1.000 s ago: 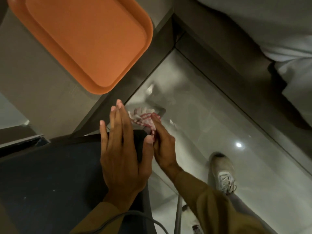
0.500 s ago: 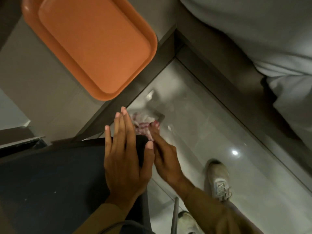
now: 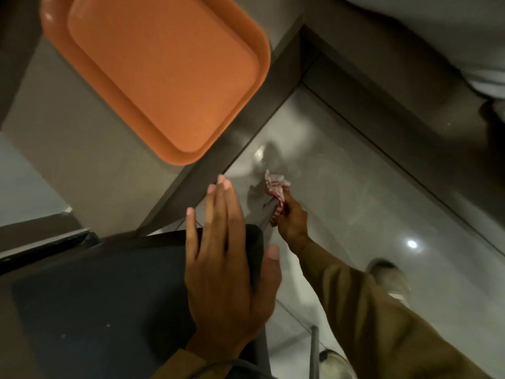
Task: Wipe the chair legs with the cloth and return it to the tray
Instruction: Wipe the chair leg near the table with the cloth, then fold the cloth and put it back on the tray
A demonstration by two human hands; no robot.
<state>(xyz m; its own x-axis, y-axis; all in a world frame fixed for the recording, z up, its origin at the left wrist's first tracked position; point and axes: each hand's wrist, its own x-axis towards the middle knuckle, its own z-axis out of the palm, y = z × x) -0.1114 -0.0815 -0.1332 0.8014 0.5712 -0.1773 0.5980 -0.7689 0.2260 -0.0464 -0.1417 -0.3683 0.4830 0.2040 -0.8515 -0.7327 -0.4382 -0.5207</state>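
A dark blue chair seat (image 3: pixel 103 291) fills the lower left. My left hand (image 3: pixel 226 266) lies flat on its front right corner, fingers spread, holding nothing. Below that corner a grey metal chair leg (image 3: pixel 266 216) slants down toward the floor. My right hand (image 3: pixel 291 220) is wrapped around this leg with a red-and-white checked cloth (image 3: pixel 276 187) bunched in its grip; part of the cloth sticks out above the fingers. An orange tray (image 3: pixel 164 77), nothing on it, rests on the grey table (image 3: pixel 68 149) at the upper left.
The table's dark edge (image 3: pixel 207 173) runs diagonally just left of the leg. Glossy grey floor tiles (image 3: pixel 369 201) lie below. My shoe (image 3: pixel 390 280) stands at the right, and another chair leg (image 3: pixel 314 351) rises at the bottom. A white fabric surface (image 3: pixel 437 36) is at the top right.
My right hand has slid further down the chair leg with the cloth, away from the seat corner. My left hand stays flat on the seat.
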